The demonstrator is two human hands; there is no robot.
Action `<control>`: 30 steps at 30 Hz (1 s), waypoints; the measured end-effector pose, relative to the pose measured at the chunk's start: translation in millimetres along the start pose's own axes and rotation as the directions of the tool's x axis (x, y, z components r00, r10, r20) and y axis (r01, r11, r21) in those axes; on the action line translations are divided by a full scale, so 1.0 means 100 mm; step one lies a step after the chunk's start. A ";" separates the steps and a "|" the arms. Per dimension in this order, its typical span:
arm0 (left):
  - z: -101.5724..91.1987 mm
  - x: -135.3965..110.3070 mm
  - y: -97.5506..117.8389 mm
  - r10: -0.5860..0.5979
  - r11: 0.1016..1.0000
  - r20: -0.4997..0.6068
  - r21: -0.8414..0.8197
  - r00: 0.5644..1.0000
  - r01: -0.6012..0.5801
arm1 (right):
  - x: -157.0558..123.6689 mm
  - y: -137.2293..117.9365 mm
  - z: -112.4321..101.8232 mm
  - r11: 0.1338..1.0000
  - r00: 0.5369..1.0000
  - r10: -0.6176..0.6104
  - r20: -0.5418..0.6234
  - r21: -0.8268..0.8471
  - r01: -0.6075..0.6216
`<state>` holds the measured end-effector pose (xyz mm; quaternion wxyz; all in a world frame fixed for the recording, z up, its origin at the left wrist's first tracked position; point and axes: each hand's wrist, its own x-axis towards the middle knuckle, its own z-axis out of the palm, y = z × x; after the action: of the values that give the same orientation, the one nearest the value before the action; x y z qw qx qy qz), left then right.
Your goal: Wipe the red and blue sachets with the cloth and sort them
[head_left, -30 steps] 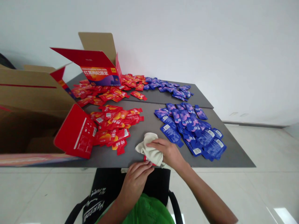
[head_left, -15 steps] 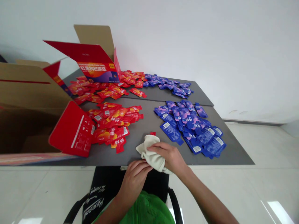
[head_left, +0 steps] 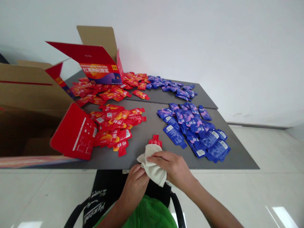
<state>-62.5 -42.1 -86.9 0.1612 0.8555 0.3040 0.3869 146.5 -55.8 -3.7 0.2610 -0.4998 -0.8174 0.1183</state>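
My right hand (head_left: 174, 166) is closed on a cream cloth (head_left: 154, 172), thumb and fingers pressing it from the right. The cloth is bunched over a red pouch (head_left: 155, 140); only the pouch's spout end and upper part show beyond it. Against the cloth's lower left side, my left hand (head_left: 137, 179) has its fingers curled at the table's front edge. The cloth hides what those fingertips grip. To the left lies a pile of red pouches (head_left: 116, 122) with orange print. On the right is a pile of blue pouches (head_left: 192, 123), the nearest ones flat and overlapping.
A large open carton (head_left: 78, 136) stands at the left with its red flap spread. Behind it is another open red carton (head_left: 99, 71). More red pouches (head_left: 109, 91) and blue pouches (head_left: 171, 85) lie along the back of the grey table (head_left: 235, 155).
The cloth and my right hand have shifted slightly toward me, baring more of the red pouch's top. My left hand has moved little.
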 end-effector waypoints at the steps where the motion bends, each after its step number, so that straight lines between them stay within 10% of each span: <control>1: 0.00 0.00 0.00 0.002 1.000 -0.001 -0.004 1.000 -0.002 | 0.02 0.04 0.06 1.000 1.000 0.019 0.022 0.011 -0.020; 8: 0.02 0.01 0.00 0.024 0.998 -0.036 -0.053 0.999 -0.025 | 0.54 0.53 0.03 0.980 0.989 0.135 -0.060 -0.136 -0.142; 13: 0.04 0.00 -0.01 0.017 0.998 -0.046 -0.055 0.999 -0.019 | 0.29 0.16 -0.14 0.998 0.978 0.036 -0.207 -0.048 -0.047; 16: 0.04 -0.02 -0.01 0.009 1.000 -0.054 -0.027 0.999 -0.010 | 0.02 -0.05 -0.04 1.000 0.999 0.012 -0.049 -0.012 -0.013; 25: 0.03 0.02 0.01 0.005 0.997 -0.055 -0.075 0.998 -0.010 | 0.49 0.53 0.01 0.980 0.983 0.156 -0.094 -0.108 -0.166; 30: 0.03 0.01 0.02 0.003 0.998 -0.061 -0.064 0.998 -0.007 | 0.28 0.16 -0.14 0.996 0.980 0.076 -0.183 -0.039 -0.084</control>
<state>-58.6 -42.9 -87.2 0.1786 0.8385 0.2940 0.4226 155.5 -24.3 9.4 0.3177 -0.5468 -0.7720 0.0637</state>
